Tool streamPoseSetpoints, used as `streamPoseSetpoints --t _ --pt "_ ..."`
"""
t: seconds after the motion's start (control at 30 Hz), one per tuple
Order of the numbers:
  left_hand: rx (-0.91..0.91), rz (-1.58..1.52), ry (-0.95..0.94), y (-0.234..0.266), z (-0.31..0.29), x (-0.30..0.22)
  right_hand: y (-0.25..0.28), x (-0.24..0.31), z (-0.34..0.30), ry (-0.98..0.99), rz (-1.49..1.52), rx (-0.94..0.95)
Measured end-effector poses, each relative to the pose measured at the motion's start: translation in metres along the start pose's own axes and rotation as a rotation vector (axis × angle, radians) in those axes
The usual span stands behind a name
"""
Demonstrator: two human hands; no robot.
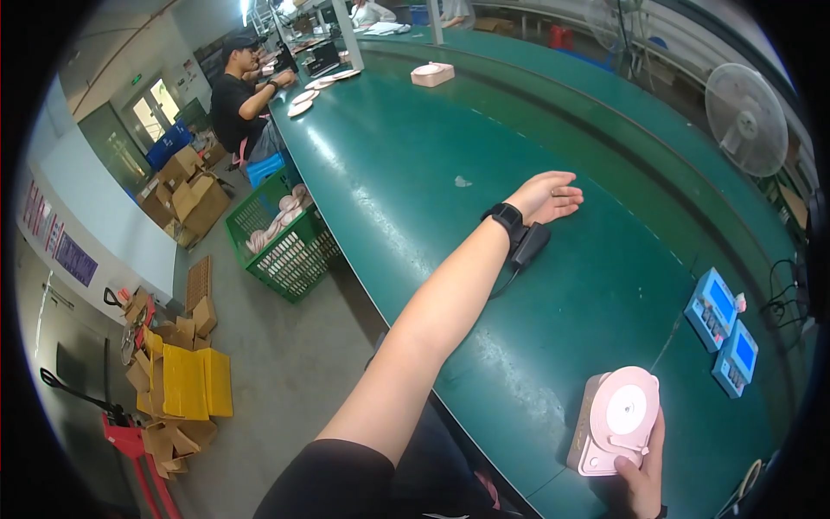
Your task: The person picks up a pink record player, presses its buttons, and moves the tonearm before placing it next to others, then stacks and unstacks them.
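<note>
My left arm stretches far across the green table [406, 190], a black band and a small black box at its wrist. My left hand [546, 199] hovers over or rests on the tabletop with its fingers extended and nothing in them. Near the table's front edge, my right hand [644, 486] grips a pink device shaped like a small record player [605, 432], thumb on its near corner. A white disc [627, 408] is on its top, with a pale arm beside it. The right fingers are partly hidden behind its right side.
Two blue box-shaped devices with screens [711, 309] lie at the right, near a fan [745, 119]. Another pink device [432, 74] and several pale round pieces [301, 108] are farther off. A co-worker [238, 108] sits at the left edge beyond a green crate [285, 246].
</note>
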State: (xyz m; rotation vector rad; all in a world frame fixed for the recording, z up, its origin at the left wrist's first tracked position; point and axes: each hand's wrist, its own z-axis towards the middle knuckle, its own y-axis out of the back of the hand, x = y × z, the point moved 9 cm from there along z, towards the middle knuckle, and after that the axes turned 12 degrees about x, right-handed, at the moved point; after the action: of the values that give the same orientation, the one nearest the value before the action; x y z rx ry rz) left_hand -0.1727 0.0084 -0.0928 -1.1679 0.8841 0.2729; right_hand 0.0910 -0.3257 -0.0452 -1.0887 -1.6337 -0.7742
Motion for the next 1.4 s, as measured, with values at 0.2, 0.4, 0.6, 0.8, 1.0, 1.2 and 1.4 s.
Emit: streamPoseSetpoints --t 0.2,0.4,0.6,0.8,1.0,1.2,1.4 --pt "0.043 0.026 0.014 -0.007 0.008 0.004 0.002 -0.003 -0.002 0.054 -0.067 -0.009" --pt "0.056 0.046 0.016 0.0 0.004 0.001 0.004 0.001 -0.002 0.308 -0.097 -0.131" --pt "0.034 0.086 0.01 0.001 0.001 -0.002 -0.04 0.048 -0.028 0.537 -1.373 0.046" --pt "0.015 0.106 0.01 0.0 0.002 -0.001 -0.053 0.04 -0.024 0.569 -1.304 0.238" --pt "0.022 0.084 0.001 0.0 0.002 -0.003 -0.043 0.038 -0.019 0.59 -1.163 0.248" --pt "0.026 0.084 0.009 -0.001 0.002 -0.002 -0.038 0.037 -0.021 0.615 -1.111 0.226" --pt "0.029 0.122 -0.002 -0.003 0.001 -0.004 -0.037 0.033 -0.019 0.528 -1.168 0.203"
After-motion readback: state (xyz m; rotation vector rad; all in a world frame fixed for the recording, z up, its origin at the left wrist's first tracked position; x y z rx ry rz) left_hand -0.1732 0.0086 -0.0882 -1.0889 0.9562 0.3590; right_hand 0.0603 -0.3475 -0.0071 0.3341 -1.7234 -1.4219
